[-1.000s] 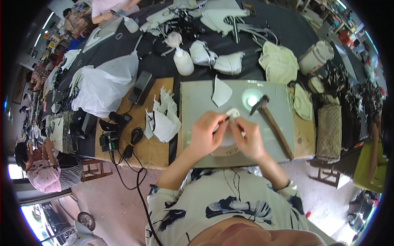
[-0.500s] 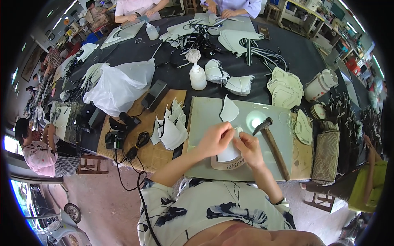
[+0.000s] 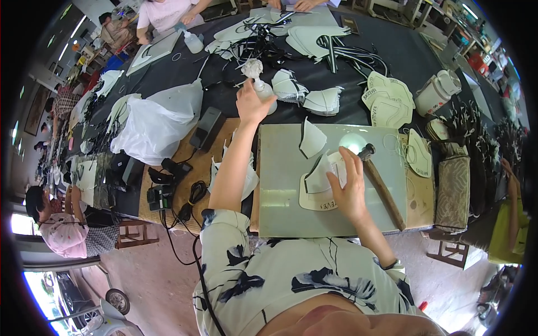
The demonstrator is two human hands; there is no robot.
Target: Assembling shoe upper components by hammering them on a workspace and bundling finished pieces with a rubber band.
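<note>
A worker's bare hands are apart at a bench, seen from above; clock directions run from the middle of a flat grey-white rectangular board [image 3: 280, 221].

The left hand [image 3: 254, 103] reaches to 11 o'clock, beyond the board, its fingers and thumb parted around a small translucent-white plastic bottle [image 3: 265, 91]; whether they are closed on it, I cannot tell. A crumpled white ball [image 3: 252, 68] is just beyond.

The right hand [image 3: 352, 187] is near the centre, fingers loosely spread. Just beside its thumb, toward 9 o'clock, a white curved panel with a dark edge [image 3: 318, 178] lies on a cream, lettered card template [image 3: 316, 202].

A second white dark-edged piece [image 3: 312, 140] lies at 11 o'clock on the board. At 3 o'clock, a wooden-handled hammer [image 3: 385, 195] slants, head away from the worker. Beyond the board, a white lidded jar [image 3: 431, 96] stands at 2 o'clock.
</note>
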